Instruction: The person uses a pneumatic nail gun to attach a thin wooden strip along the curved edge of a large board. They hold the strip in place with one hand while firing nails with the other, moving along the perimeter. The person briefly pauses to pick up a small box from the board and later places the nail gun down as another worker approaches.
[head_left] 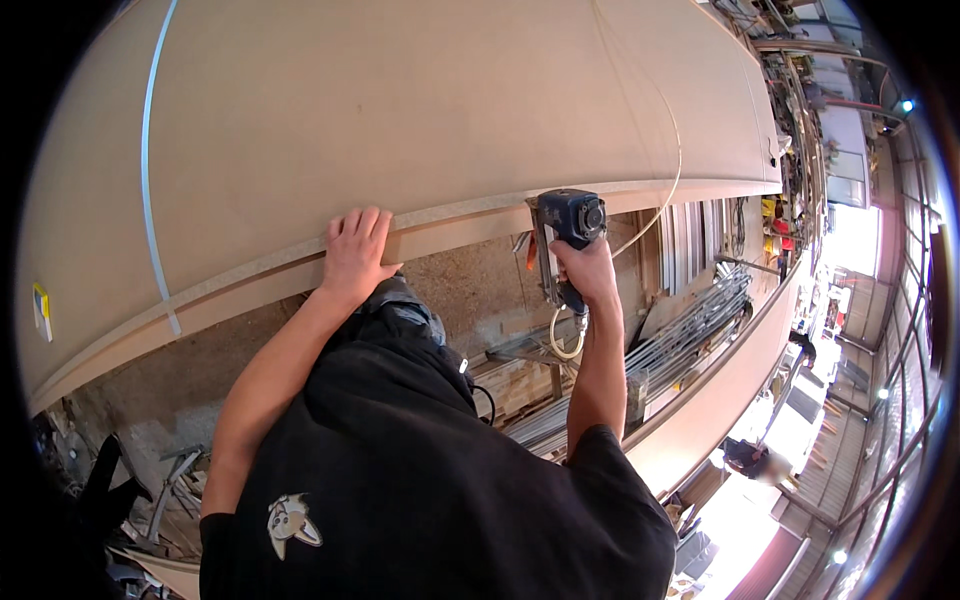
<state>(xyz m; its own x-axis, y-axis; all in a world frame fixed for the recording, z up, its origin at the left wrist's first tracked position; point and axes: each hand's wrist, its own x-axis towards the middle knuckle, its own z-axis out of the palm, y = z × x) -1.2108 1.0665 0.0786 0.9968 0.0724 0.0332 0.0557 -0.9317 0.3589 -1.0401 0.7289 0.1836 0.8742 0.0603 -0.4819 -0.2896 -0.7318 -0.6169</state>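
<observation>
A large brown board (420,90) spans the view ahead of me, its pale strip edge running from lower left to upper right. My right hand (586,268) is wrapped round the grip of a dark blue air nailer (570,213), whose nose end meets the board's edge. From the tool's lower end a pale air hose (563,345) loops away. Over the same edge, further left, my left hand (357,252) lies with its fingers stretched on the board's top. Nothing shows in that hand.
A light blue strip (152,150) crosses the board at left, and a small yellow and white object (42,310) lies near the left rim. Long metal profiles (690,320) are stacked below on the right, beside another brown panel (720,390). A person (752,460) is in the background.
</observation>
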